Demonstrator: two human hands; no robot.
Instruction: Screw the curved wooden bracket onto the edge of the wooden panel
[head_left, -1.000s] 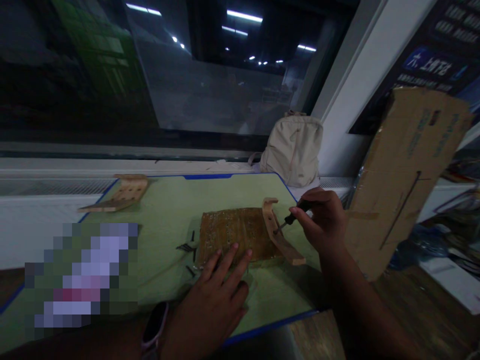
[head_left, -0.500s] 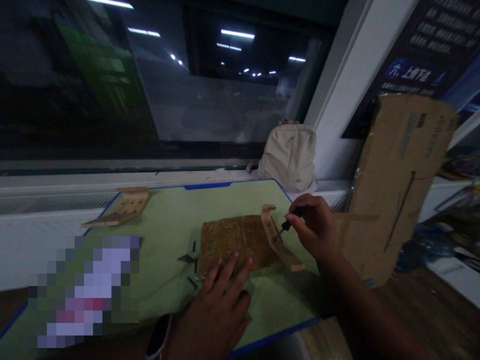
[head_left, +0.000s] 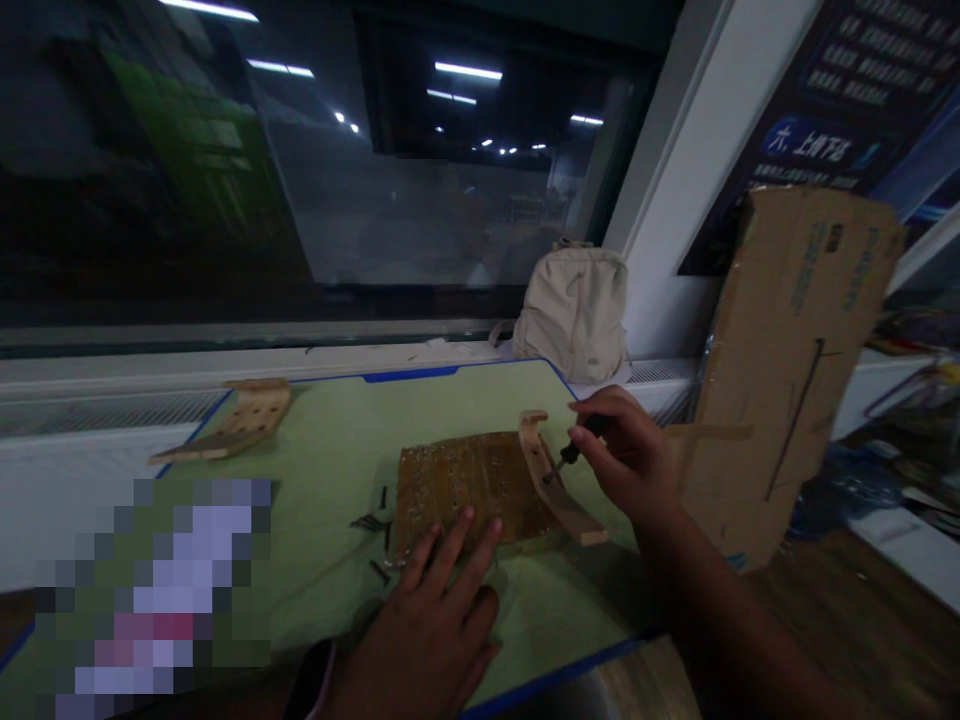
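Note:
A brown wooden board (head_left: 469, 482) with rows of small holes lies on a green mat (head_left: 330, 440). My left hand (head_left: 435, 615) lies flat with fingers spread, its fingertips on the board's near edge. A curved pale wooden side piece (head_left: 551, 482) stands along the board's right edge. My right hand (head_left: 626, 455) is closed on a small black-handled screwdriver (head_left: 574, 452), whose tip meets the side piece. Several dark screws (head_left: 377, 528) lie loose on the mat just left of the board.
A second pale wooden piece with holes (head_left: 240, 422) lies at the mat's far left corner. A beige bag (head_left: 574, 310) sits on the window ledge behind. A tall cardboard box (head_left: 787, 350) leans at the right. A blurred patch covers the near left.
The view has shifted slightly as my head moved. My right hand has turned a little on the screwdriver at the side piece. My left hand stays pressed on the board.

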